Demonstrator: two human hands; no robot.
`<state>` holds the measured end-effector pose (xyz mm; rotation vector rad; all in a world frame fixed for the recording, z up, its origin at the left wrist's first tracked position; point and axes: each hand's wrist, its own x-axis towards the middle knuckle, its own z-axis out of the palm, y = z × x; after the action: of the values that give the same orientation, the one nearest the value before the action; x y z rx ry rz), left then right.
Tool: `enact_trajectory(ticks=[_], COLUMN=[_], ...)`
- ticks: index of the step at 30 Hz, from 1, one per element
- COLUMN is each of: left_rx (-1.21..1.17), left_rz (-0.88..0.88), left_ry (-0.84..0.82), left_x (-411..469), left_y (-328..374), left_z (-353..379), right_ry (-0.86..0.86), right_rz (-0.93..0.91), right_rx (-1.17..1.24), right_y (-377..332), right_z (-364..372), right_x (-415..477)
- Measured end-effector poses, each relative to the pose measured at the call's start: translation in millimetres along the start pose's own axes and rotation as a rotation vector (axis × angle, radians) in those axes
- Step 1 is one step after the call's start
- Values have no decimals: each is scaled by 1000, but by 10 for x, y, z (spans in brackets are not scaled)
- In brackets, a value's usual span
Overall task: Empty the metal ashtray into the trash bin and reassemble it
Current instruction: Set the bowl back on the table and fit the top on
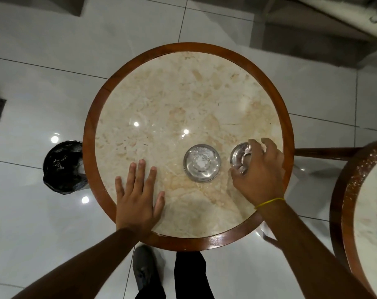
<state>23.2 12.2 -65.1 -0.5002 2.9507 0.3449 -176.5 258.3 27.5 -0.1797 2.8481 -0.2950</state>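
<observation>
The metal ashtray is in two parts on a round marble table (161, 87). Its shiny bowl (201, 163) sits right of centre near the front, with pale ash inside. The metal lid (239, 155) lies just right of the bowl, and my right hand (258, 171) curls over it with fingertips around its rim. My left hand (138, 193) rests flat on the tabletop left of the bowl, fingers spread, holding nothing. A trash bin (64, 166) lined with a black bag stands on the floor by the table's left edge.
A second round table (343, 190) is at the right edge, linked by a wooden bar (325, 153). White glossy floor tiles (43, 50) surround the table. My shoe (143, 268) and dark trouser leg (189, 275) are below the front rim.
</observation>
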Motion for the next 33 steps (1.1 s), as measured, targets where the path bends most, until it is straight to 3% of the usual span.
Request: enact_trajectory(ticks=[4, 14, 18, 22, 33], left_rx=[4, 11, 14, 16, 26], left_rz=[2, 0, 4, 8, 5], left_ry=[0, 3, 4, 9, 23], left_x=[-2, 0, 0, -2, -8], left_y=[2, -3, -15, -20, -37], left_z=[-7, -1, 19, 32, 70], right_ry=[-192, -155, -94, -144, -199], right_rz=[1, 33, -65, -166, -241], right_rx=[8, 70, 108, 97, -25], right_y=[0, -102, -279, -636, -927], right_z=[9, 56, 1, 33, 216], right_x=[165, 237, 156, 9, -57])
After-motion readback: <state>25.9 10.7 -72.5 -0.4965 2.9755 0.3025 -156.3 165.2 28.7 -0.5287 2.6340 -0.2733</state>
